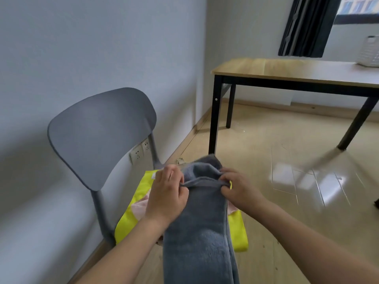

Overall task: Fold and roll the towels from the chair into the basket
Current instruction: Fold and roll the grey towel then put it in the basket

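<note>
**Both hands pinching a grey towel above the chair**

The left hand (167, 196) and right hand (239, 188) are each pinching a top edge of the grey towel (200, 232), which is hanging folded lengthwise in front of the grey chair (100, 136). A yellow towel (239, 232) and a pink towel (138, 208) are lying on the chair's seat. The white basket (368, 52) is sitting on the wooden table (287, 68), well to the right of the chair.
</note>
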`<state>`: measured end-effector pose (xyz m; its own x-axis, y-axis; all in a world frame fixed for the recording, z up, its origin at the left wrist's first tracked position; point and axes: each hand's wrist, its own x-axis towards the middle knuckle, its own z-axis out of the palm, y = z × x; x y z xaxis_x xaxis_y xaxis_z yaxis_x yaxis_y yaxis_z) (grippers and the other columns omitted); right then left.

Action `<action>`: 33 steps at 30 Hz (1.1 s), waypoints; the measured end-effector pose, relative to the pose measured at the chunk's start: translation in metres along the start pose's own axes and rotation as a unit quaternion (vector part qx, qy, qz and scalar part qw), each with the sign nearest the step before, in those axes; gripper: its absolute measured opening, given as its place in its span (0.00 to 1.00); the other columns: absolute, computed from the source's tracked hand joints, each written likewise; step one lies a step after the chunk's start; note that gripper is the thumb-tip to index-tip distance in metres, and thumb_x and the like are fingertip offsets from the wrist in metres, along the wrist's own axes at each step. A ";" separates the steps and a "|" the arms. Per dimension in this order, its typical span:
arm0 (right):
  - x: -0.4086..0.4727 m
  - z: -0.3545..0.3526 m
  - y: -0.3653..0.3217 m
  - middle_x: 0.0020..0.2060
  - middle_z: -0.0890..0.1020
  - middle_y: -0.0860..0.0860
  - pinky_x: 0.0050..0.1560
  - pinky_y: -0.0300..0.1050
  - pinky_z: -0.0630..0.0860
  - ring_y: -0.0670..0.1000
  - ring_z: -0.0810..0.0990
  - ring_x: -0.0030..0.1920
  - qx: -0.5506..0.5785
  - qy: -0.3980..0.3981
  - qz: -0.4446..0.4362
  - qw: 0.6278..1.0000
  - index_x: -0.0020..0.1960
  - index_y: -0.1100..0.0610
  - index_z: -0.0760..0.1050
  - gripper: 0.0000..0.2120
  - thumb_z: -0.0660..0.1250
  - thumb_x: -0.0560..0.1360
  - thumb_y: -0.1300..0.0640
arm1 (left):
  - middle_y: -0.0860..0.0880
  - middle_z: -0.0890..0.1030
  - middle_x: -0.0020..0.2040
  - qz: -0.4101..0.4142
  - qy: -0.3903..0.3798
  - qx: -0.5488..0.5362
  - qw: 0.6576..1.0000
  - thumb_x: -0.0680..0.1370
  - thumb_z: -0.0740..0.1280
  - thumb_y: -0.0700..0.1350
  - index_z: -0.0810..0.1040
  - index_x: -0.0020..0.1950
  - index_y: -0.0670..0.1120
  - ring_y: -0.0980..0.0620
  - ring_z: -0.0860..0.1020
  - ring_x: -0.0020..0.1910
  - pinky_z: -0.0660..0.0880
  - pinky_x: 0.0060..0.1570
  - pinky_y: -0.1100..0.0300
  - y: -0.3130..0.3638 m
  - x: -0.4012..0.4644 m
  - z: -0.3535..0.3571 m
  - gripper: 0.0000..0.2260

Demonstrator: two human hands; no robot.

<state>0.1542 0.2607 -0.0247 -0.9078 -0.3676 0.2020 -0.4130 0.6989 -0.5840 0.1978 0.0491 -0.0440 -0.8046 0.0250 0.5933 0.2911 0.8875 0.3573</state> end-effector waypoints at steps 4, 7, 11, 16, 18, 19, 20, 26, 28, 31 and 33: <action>-0.017 0.018 0.020 0.48 0.71 0.55 0.39 0.43 0.69 0.54 0.73 0.42 -0.118 -0.205 0.117 0.965 0.37 0.66 0.76 0.09 0.65 0.71 0.59 | 0.50 0.74 0.53 -0.168 -0.268 0.044 0.948 0.73 0.61 0.47 0.70 0.42 0.51 0.45 0.70 0.56 0.70 0.58 0.52 -0.010 -0.029 0.014 0.01; -0.020 0.013 0.011 0.39 0.69 0.53 0.28 0.39 0.63 0.52 0.68 0.36 -0.104 -0.203 0.128 0.965 0.34 0.62 0.73 0.09 0.64 0.71 0.60 | 0.52 0.76 0.38 -0.215 -0.283 -0.045 0.934 0.72 0.60 0.46 0.67 0.36 0.49 0.45 0.75 0.45 0.74 0.47 0.51 -0.006 -0.027 0.010 0.05; 0.001 -0.016 -0.005 0.32 0.73 0.52 0.30 0.40 0.65 0.48 0.69 0.32 -0.023 -0.188 0.174 0.966 0.35 0.59 0.73 0.08 0.63 0.73 0.61 | 0.52 0.72 0.38 -0.222 -0.220 -0.105 0.944 0.76 0.58 0.41 0.66 0.31 0.47 0.45 0.75 0.46 0.69 0.44 0.54 0.006 0.005 -0.005 0.12; 0.057 -0.039 -0.009 0.38 0.76 0.55 0.38 0.43 0.73 0.51 0.74 0.40 0.107 -0.092 0.175 0.974 0.48 0.66 0.78 0.09 0.65 0.75 0.61 | 0.42 0.72 0.30 -0.262 -0.093 -0.190 0.942 0.70 0.56 0.40 0.67 0.29 0.44 0.40 0.67 0.36 0.62 0.34 0.51 0.018 0.072 -0.007 0.09; 0.079 -0.031 0.001 0.37 0.75 0.55 0.38 0.45 0.71 0.52 0.73 0.38 0.083 -0.052 0.168 0.981 0.43 0.65 0.78 0.08 0.64 0.75 0.60 | 0.33 0.79 0.47 -0.283 -0.112 -0.132 0.943 0.76 0.56 0.36 0.76 0.40 0.37 0.36 0.75 0.48 0.69 0.44 0.51 0.010 0.096 0.013 0.10; 0.088 -0.023 0.010 0.36 0.75 0.55 0.36 0.44 0.69 0.53 0.73 0.38 0.061 -0.044 0.176 0.982 0.41 0.63 0.77 0.07 0.63 0.74 0.61 | 0.33 0.78 0.54 -0.311 -0.128 -0.116 0.935 0.78 0.55 0.36 0.76 0.47 0.35 0.36 0.75 0.53 0.70 0.49 0.52 0.002 0.104 0.029 0.11; 0.095 -0.012 0.021 0.36 0.75 0.55 0.33 0.42 0.66 0.54 0.73 0.39 0.032 -0.046 0.188 0.981 0.40 0.61 0.75 0.06 0.62 0.74 0.61 | 0.34 0.77 0.59 -0.339 -0.158 -0.107 0.921 0.79 0.55 0.37 0.76 0.52 0.34 0.36 0.75 0.57 0.70 0.52 0.52 -0.007 0.109 0.046 0.11; 0.103 0.045 0.075 0.32 0.73 0.53 0.26 0.39 0.61 0.54 0.72 0.39 -0.043 -0.130 0.243 0.960 0.35 0.58 0.72 0.07 0.62 0.72 0.61 | 0.39 0.72 0.67 -0.317 -0.368 -0.004 0.874 0.79 0.55 0.41 0.72 0.66 0.43 0.38 0.70 0.66 0.68 0.65 0.49 -0.038 0.087 0.110 0.17; 0.103 0.045 0.082 0.35 0.76 0.54 0.28 0.40 0.63 0.53 0.73 0.39 -0.034 -0.138 0.230 0.963 0.40 0.60 0.77 0.05 0.63 0.72 0.60 | 0.42 0.72 0.65 -0.285 -0.388 0.014 0.877 0.78 0.56 0.42 0.75 0.58 0.46 0.40 0.68 0.66 0.66 0.65 0.51 -0.039 0.084 0.111 0.12; 0.102 0.042 0.088 0.42 0.79 0.52 0.32 0.36 0.67 0.50 0.75 0.44 -0.029 -0.155 0.200 0.967 0.51 0.58 0.80 0.10 0.66 0.71 0.59 | 0.44 0.77 0.56 -0.239 -0.366 0.008 0.900 0.75 0.60 0.46 0.69 0.51 0.48 0.44 0.74 0.56 0.69 0.48 0.54 -0.046 0.079 0.110 0.06; 0.100 0.042 0.087 0.49 0.79 0.51 0.37 0.37 0.69 0.49 0.75 0.48 -0.030 -0.150 0.185 0.971 0.56 0.56 0.77 0.13 0.66 0.72 0.59 | 0.46 0.77 0.53 -0.211 -0.348 0.001 0.914 0.74 0.61 0.45 0.68 0.50 0.49 0.46 0.74 0.50 0.66 0.42 0.55 -0.043 0.077 0.104 0.06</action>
<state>0.0309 0.2588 -0.0879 -0.9360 -0.2405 -0.2569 -0.0743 0.8486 -0.5237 0.0700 0.0606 -0.0886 -0.9795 -0.0328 -0.1987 -0.1204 0.8865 0.4467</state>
